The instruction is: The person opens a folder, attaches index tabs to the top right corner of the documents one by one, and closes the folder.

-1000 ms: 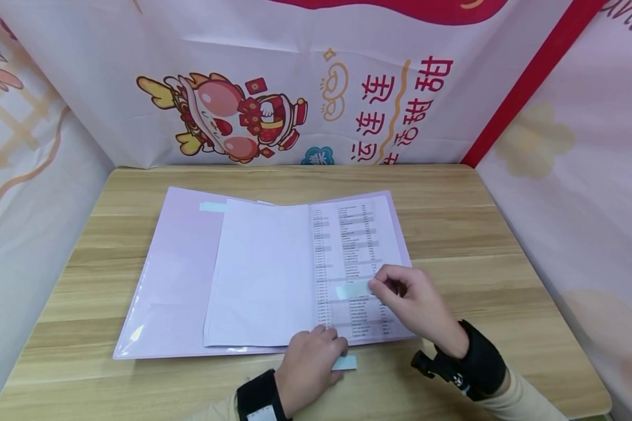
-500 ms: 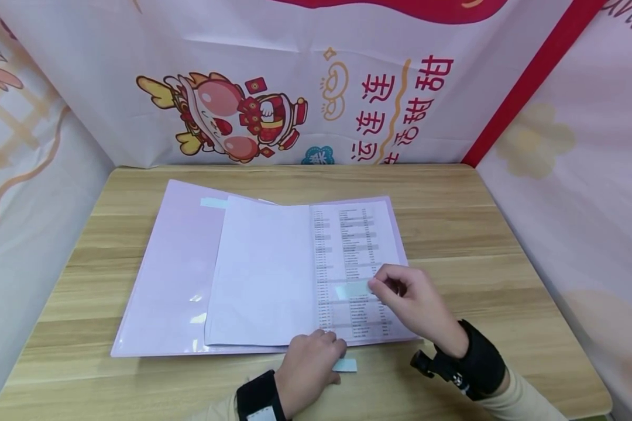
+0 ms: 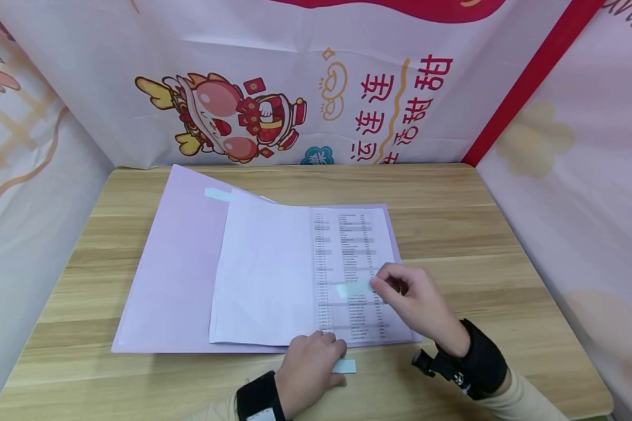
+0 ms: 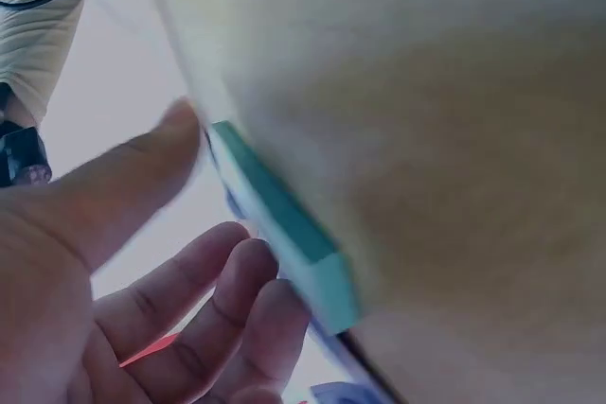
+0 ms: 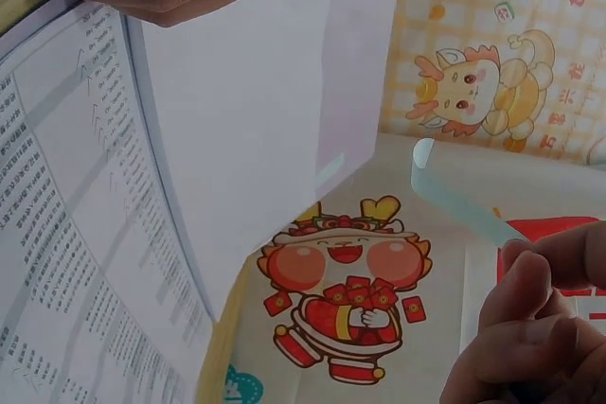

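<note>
A lilac folder (image 3: 155, 275) lies spread on the table with a white blank sheet (image 3: 263, 275) and a printed list (image 3: 355, 251) in it. My right hand (image 3: 418, 301) pinches a pale blue sticky note (image 5: 464, 205) between thumb and fingertips, held over the list; its free end curls in the right wrist view. My left hand (image 3: 311, 368) rests at the folder's lower edge with loosely bent fingers. Beside its thumb and fingers lies a teal sticky note pad (image 4: 284, 229), partly hidden by the hand in the head view.
Another pale blue sticky note (image 3: 218, 194) is on the left cover, near its top edge. The wooden table (image 3: 484, 280) is bounded by printed cloth (image 3: 274, 35) at the back and sides.
The folder's top left corner has shifted up towards the back cloth, and the right cover's top edge has come slightly nearer. Both hands have stayed almost still.
</note>
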Demonstrator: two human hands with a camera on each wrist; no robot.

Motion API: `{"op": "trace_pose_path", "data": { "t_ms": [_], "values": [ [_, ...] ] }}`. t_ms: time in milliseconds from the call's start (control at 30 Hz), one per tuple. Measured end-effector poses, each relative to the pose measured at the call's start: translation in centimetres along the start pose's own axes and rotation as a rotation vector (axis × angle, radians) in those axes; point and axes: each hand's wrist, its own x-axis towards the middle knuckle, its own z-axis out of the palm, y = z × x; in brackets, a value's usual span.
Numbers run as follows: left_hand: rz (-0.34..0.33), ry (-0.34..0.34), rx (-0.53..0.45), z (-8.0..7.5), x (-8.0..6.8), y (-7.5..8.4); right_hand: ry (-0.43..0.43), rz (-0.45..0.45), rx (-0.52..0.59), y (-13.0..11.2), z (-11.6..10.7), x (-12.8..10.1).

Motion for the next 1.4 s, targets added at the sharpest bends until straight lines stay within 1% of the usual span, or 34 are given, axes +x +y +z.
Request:
{"op": "trace_pose_path", "data": {
  "t_ms": [100, 200, 267, 400, 500, 567, 667, 800, 900, 967, 1033, 1133, 1200, 1333, 1400],
  "values": [
    [-0.005, 0.042, -0.041, -0.8, 0.3, 0.1, 0.015, -0.02, 0.014, 0.2, -0.3, 0.2],
    [-0.015, 0.072, -0.089, -2.5, 1.1, 0.1, 0.042, -0.033, 0.02, 0.7, -0.7, 0.6],
    [-0.027, 0.086, -0.117, -3.9, 1.9, 0.0, 0.066, -0.029, 0.021, 1.2, -1.1, 1.0],
    [-0.055, 0.129, -0.14, -6.5, 3.8, -0.5, 0.111, 0.017, 0.008, 3.0, -2.2, 2.2],
    [-0.076, 0.166, -0.116, -8.3, 5.2, -0.9, 0.12, 0.068, -0.012, 4.4, -3.2, 3.3],
    [-0.094, 0.179, -0.093, -9.5, 6.2, -1.0, 0.125, 0.097, -0.016, 5.2, -4.0, 4.1],
    [-0.131, 0.186, -0.069, -10.9, 8.0, -1.2, 0.133, 0.13, 0.003, 6.3, -5.1, 5.3],
    [-0.172, 0.191, -0.057, -12.1, 11.1, -1.7, 0.151, 0.181, 0.053, 7.9, -6.0, 7.0],
    [-0.188, 0.213, -0.052, -12.4, 13.6, -2.3, 0.171, 0.225, 0.093, 9.3, -6.3, 8.2],
    [-0.184, 0.225, -0.047, -12.4, 15.3, -2.8, 0.187, 0.256, 0.119, 10.3, -6.4, 8.9],
    [-0.173, 0.22, -0.037, -12.1, 16.8, -3.4, 0.207, 0.279, 0.159, 11.2, -6.4, 9.6],
    [-0.13, 0.182, 0.002, -11.6, 18.6, -4.4, 0.236, 0.322, 0.222, 12.7, -6.3, 10.7],
    [-0.107, 0.15, 0.033, -11.2, 19.7, -5.0, 0.241, 0.365, 0.258, 13.7, -6.3, 11.3],
    [-0.074, 0.092, 0.079, -10.4, 21.6, -5.8, 0.212, 0.47, 0.297, 15.6, -6.2, 12.3],
    [-0.061, 0.058, 0.095, -9.7, 22.6, -6.1, 0.192, 0.508, 0.304, 16.4, -6.1, 12.6]
  ]
}}
